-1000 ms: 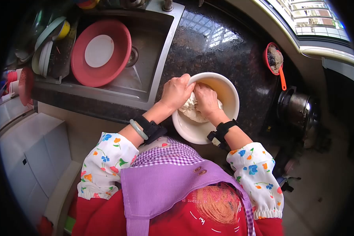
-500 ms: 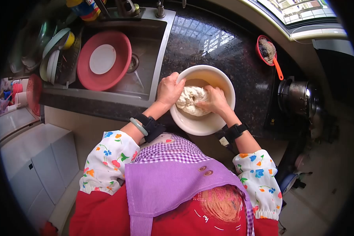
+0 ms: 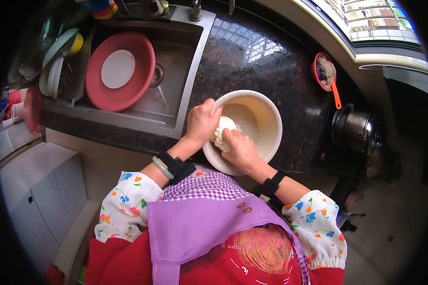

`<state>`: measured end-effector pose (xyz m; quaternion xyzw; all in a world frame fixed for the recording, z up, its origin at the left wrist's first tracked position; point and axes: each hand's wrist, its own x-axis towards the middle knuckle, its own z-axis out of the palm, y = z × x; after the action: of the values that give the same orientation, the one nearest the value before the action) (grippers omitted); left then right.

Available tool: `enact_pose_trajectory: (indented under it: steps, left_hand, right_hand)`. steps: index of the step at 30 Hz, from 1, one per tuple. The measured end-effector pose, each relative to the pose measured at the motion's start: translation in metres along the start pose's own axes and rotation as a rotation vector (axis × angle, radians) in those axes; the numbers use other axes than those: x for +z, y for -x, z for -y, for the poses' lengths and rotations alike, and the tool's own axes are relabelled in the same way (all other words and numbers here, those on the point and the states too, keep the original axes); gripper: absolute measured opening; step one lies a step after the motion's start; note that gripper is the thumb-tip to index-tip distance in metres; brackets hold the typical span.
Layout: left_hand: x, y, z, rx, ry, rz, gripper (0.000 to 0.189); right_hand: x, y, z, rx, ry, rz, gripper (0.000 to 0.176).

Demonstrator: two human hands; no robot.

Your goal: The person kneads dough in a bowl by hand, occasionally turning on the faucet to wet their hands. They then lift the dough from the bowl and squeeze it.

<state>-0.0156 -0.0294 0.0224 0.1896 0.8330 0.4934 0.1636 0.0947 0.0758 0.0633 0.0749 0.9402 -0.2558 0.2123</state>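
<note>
A deep white bowl (image 3: 274, 126) stands at the counter's front edge, close to the apron. Inside it, a lump of pale, rough dough (image 3: 227, 125) is bunched against the left wall. My left hand (image 3: 203, 122) grips the bowl's left rim, its thumb toward the inside. Curled fingers of my right hand (image 3: 241, 151) press into the dough from the right and near side; their tips are partly hidden in it. The bowl's floor shows bare beyond the dough, with a whitish film on it.
Left of the bowl is a steel sink (image 3: 176, 80) holding a pink basin (image 3: 145, 88) with a white plate (image 3: 118, 69). A dish rack with dishes (image 3: 57, 71) stands farther left. On the right are a red strainer (image 3: 325, 71) with an orange handle and a metal pot (image 3: 359, 127).
My right hand has pulled the dough toward the bowl's left side and bunched it smaller. My left hand stays on the rim. The whole view has shifted slightly.
</note>
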Motion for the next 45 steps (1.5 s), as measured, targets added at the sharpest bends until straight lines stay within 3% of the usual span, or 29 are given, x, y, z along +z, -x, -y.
enact_pose_trajectory:
  steps: [9, 13, 15, 16, 18, 23, 27, 29, 31, 33, 35, 37, 38, 39, 41, 45]
  left_hand:
    - [-0.004, 0.0, -0.002, 0.013, -0.033, 0.023, 0.025]
    - [0.0, -0.002, 0.006, 0.08, -0.086, -0.03, 0.027]
    - [0.001, -0.002, 0.004, -0.001, -0.076, -0.011, 0.027]
    - [0.002, -0.003, 0.004, 0.006, -0.078, -0.006, 0.027]
    - [0.003, -0.003, 0.007, 0.058, -0.071, -0.04, 0.026]
    - [0.002, -0.004, 0.009, 0.052, -0.065, -0.036, 0.025]
    - [0.003, -0.002, 0.006, 0.028, -0.047, -0.061, 0.026]
    - [0.005, -0.002, 0.005, 0.032, -0.076, -0.071, 0.027]
    - [0.004, -0.003, 0.005, 0.03, -0.11, -0.099, 0.028]
    - [0.001, -0.001, 0.0, -0.041, -0.105, -0.033, 0.026]
    - [0.001, -0.001, 0.0, -0.045, -0.093, -0.038, 0.026]
    - [-0.002, 0.0, -0.005, -0.076, -0.118, -0.022, 0.026]
    - [-0.001, -0.001, -0.003, -0.079, -0.115, -0.027, 0.026]
    - [0.001, -0.001, 0.0, -0.063, -0.117, -0.036, 0.026]
    - [0.004, -0.001, 0.002, -0.043, -0.119, -0.044, 0.026]
    - [0.002, 0.0, 0.001, -0.04, -0.162, -0.034, 0.025]
  right_hand:
    - [0.0, -0.044, -0.022, 0.092, 0.063, -0.105, 0.035]
    - [-0.042, -0.028, -0.032, 0.1, -0.332, 0.216, 0.052]
    - [-0.057, -0.002, -0.04, 0.139, -0.866, 0.111, 0.039]
    - [-0.053, 0.003, -0.052, 0.14, -0.869, 0.102, 0.039]
    - [-0.031, 0.003, -0.076, 0.154, -0.346, -0.221, 0.028]
    - [-0.003, -0.021, -0.069, 0.246, -0.48, -0.131, 0.027]
    - [-0.001, -0.032, -0.061, 0.229, -0.284, -0.16, 0.026]
    - [-0.008, -0.037, -0.069, 0.413, -0.595, 0.093, 0.021]
    - [-0.01, -0.037, -0.072, 0.398, -0.633, 0.158, 0.017]
    - [-0.01, -0.032, -0.07, 0.505, -0.811, 0.231, 0.013]
    - [-0.016, -0.02, -0.067, 0.52, -0.923, 0.29, 0.018]
    - [-0.024, -0.006, -0.054, 0.375, -0.995, 0.277, 0.032]
    - [-0.019, -0.002, -0.044, 0.235, -0.847, 0.209, 0.049]
    - [-0.022, -0.001, -0.031, 0.231, -0.699, 0.163, 0.078]
    - [-0.001, -0.013, -0.038, 0.146, -0.257, 0.025, 0.074]
    - [-0.014, 0.005, -0.023, 0.206, -0.352, -0.008, 0.061]
